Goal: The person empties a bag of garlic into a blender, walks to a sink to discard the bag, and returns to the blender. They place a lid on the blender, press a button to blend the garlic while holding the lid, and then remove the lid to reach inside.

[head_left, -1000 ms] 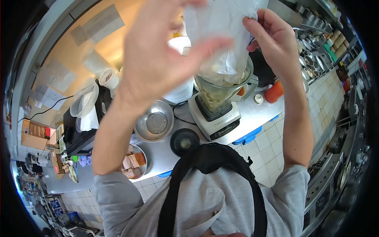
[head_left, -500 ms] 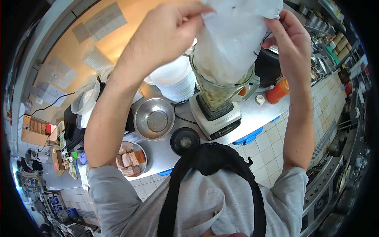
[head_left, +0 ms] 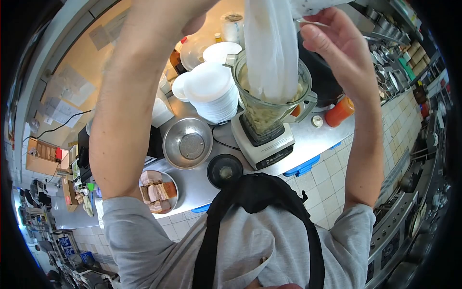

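A white translucent plastic bag (head_left: 272, 53) hangs down into the mouth of the blender jug (head_left: 308, 98), narrow and stretched long. Pale chunks lie inside the jug, which stands on its white blender base (head_left: 263, 147). Thumb and fingers of my right hand (head_left: 334, 41) pinch the bag's edge above the jug's right side. My left hand (head_left: 192, 21) is raised at the top edge, left of the bag; its fingers are cut off from view. Whether the bag's lower end touches the chunks I cannot make out.
Left of the blender stand a stack of white plates (head_left: 211, 91) and a metal bowl (head_left: 187, 144). In front are a black lid (head_left: 224, 171) and a dish of meat blocks (head_left: 160, 192). An orange-red bottle (head_left: 340, 111) stands right, near the counter's edge.
My left hand has gone up and left, mostly out of the frame. The bag has been drawn into a long narrow shape. My right hand has shifted slightly left.
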